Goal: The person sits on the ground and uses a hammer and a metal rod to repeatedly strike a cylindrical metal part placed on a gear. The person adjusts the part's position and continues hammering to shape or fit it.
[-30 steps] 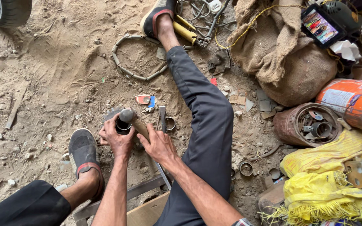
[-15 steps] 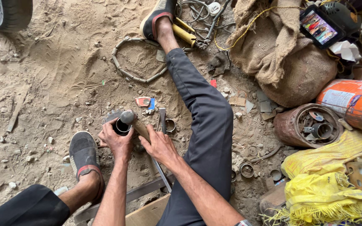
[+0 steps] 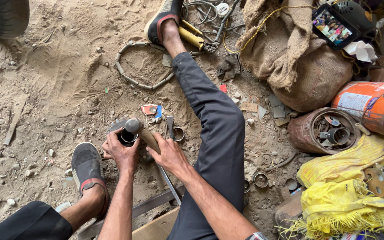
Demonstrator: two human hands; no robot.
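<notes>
Your hands close together, low between your legs.
Your left hand [image 3: 120,153] curls shut, knuckles up, forearm straight back toward you; your right hand [image 3: 170,155] grips just beside it, forearm angling near-right.

The floor [image 3: 54,89] is bare sandy dirt, dry and pale, scuffed with tracks and strewn with pebbles and small scraps. A black tyre [image 3: 3,15] sits at the top left corner. A ring of linked metal segments [image 3: 132,64] lies flat in the sand. To the right, clutter crowds the ground: a brown burlap sack [image 3: 298,66], a rusty tin [image 3: 321,131] lying on its side (full of metal rings and odd parts), an orange can [image 3: 370,106] and yellow woven bags [image 3: 347,191]. The light is soft, even daylight with faint shadows.
</notes>
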